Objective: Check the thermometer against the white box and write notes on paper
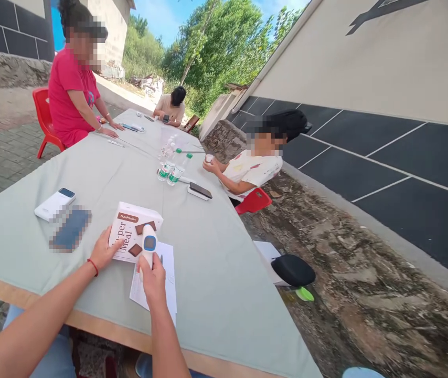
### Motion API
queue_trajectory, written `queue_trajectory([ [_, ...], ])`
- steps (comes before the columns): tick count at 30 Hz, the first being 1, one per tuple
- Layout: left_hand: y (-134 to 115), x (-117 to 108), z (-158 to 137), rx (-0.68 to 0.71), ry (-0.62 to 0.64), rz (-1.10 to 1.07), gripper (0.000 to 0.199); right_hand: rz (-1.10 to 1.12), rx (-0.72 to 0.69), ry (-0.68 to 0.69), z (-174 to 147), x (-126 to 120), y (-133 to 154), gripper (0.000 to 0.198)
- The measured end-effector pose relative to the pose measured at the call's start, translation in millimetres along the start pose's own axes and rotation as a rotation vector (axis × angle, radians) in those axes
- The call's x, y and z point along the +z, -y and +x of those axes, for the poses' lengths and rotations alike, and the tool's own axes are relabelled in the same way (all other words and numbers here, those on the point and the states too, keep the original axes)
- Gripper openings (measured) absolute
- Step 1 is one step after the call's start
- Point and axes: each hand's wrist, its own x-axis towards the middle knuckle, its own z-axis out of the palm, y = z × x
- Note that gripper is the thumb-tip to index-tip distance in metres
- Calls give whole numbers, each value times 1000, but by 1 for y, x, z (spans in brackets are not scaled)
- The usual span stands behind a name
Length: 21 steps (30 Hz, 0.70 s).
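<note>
My right hand grips a white handheld thermometer with a blue screen, held upright and pointed at a white box printed with brown squares and the word "Meal". My left hand, with a red string on the wrist, rests against the box's near left edge. The box lies on the pale green tablecloth. A sheet of paper with a pen on it lies under my right hand.
A white power bank and a blurred phone lie left of the box. Several small bottles and a phone sit mid-table. Three other people sit around the table on red chairs. A black pouch lies on the ground.
</note>
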Motion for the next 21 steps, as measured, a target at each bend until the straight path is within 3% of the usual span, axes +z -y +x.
queue_trajectory([
  [5, 0, 0, 0, -17, 0, -9, 49, 155, 165, 157, 3, 6, 5, 29],
  [15, 0, 1, 0, -45, 0, -1, 52, 364, 273, 106, 3, 18, 10, 27],
  [21, -1, 1, 1, -45, 8, 2, 51, 367, 296, 103, 4, 16, 9, 29],
])
